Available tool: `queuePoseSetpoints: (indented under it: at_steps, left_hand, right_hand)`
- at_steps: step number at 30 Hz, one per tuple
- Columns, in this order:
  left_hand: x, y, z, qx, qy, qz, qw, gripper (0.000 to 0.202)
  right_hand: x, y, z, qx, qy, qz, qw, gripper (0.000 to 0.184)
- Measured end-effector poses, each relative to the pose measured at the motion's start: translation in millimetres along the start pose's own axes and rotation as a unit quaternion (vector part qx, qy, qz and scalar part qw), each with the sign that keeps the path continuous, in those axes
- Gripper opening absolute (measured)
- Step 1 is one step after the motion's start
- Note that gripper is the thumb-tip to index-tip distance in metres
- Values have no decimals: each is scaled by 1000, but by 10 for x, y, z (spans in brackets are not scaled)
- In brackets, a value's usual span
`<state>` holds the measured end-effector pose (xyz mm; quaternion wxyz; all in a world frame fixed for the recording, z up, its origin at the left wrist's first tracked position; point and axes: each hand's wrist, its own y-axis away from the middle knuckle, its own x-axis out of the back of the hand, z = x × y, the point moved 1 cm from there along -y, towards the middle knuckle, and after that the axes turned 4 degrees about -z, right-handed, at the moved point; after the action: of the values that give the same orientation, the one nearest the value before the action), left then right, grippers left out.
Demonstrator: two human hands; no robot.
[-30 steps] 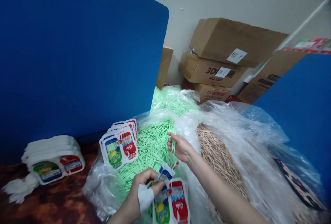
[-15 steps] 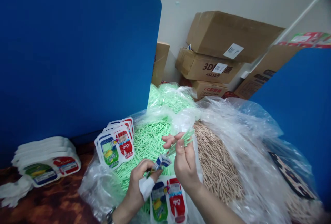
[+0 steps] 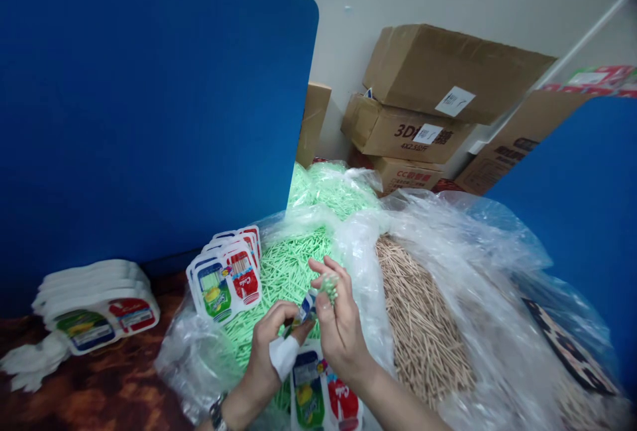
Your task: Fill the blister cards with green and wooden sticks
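Note:
My right hand (image 3: pixel 346 335) pinches a small bundle of thin green sticks (image 3: pixel 329 287), their ends turned toward me. Close beside it, my left hand (image 3: pixel 266 348) is closed on a small blue-and-white printed packet (image 3: pixel 307 305), partly hidden by the fingers. White material covers part of the left thumb area. Below the hands lies a Sprite-and-Cola printed pack (image 3: pixel 307 391). Loose green sticks (image 3: pixel 288 258) are heaped in clear plastic behind the left hand. A pile of brown sticks (image 3: pixel 423 318) lies to the right of my right hand.
Filled two-part packs (image 3: pixel 226 282) lie fanned on the green heap. Stacked white-edged packs (image 3: pixel 99 311) stand at left by a crumpled white tissue (image 3: pixel 37 361). Blue panels (image 3: pixel 149 106) rise on both sides. Cardboard boxes (image 3: pixel 418 126) are stacked against the wall.
My right hand has moved left and slightly down, bringing the green sticks against or very near the packet. The bundle has turned end-on. My left hand keeps its hold, and the view has shifted slightly.

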<state>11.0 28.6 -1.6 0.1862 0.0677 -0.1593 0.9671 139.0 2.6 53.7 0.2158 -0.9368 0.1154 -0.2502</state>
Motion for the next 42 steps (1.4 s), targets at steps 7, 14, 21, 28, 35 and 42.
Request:
queuePoseSetpoints:
  at_steps: [7,14,21,28,35,42]
  left_hand:
    - [46,-41,-64,-7,15,-12,1000,8]
    - [41,-59,-66,128,186,-12,974,19]
    - [42,-91,-10,202,332,-11,921,35]
    - [307,-97,-153,177,98,30,979,27]
    - [734,-83,-143,147,-28,108,983,27]
    - [603,-43,-118,119,-50,73,989,23]
  right_hand:
    - [172,-35,38,106,129,-63,984,47]
    - [275,-64,269,41,74,-63,994,50]
    - [164,-69,555,-173,-178,-67,966,26]
    - [162,-183,662,-130,-87,-118,981,27]
    - [102,-293,1045,-66,283,-264,920,15]
    - [-453,-266,1176,-70,357,-330,871,15]
